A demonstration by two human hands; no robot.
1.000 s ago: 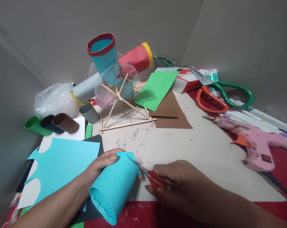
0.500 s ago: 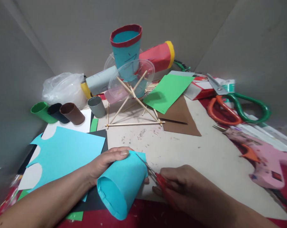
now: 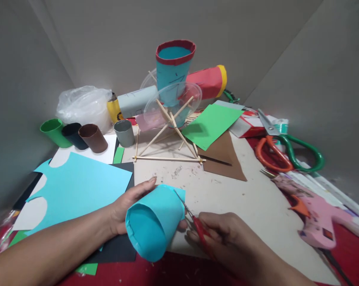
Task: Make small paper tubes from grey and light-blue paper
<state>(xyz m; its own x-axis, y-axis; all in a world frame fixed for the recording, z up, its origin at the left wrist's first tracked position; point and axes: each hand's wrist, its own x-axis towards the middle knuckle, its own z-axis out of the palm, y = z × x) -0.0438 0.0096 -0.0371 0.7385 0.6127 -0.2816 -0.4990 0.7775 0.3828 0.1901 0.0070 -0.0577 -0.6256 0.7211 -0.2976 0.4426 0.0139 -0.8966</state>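
Observation:
A blue paper cup point(image 3: 160, 220) lies tilted in my left hand point(image 3: 127, 208), its open mouth facing toward me. My left thumb rests along its upper side and the other fingers pass beneath it, mostly hidden. In my right hand point(image 3: 223, 234) is a pair of small scissors point(image 3: 200, 230) with red handles, my fingers closed round them. The blades meet the paper at the cup's far end, where a flap of blue sticks out past them. Left of the cup lies a blue paper sheet point(image 3: 87, 186) with curved pieces cut from its edge.
Behind stands a stick frame point(image 3: 170, 159) with clear discs and a blue-and-red cup point(image 3: 173, 75). Small paper tubes point(image 3: 93, 139) line the left. Green paper point(image 3: 213, 123) lies right of the frame. Large scissors point(image 3: 289, 155) and a pink glue gun point(image 3: 317, 222) are at the right.
My view has shifted slightly. The blue cup has tilted so its mouth shows more, and my left thumb has lifted back from its far edge. The scissors stay at the far end.

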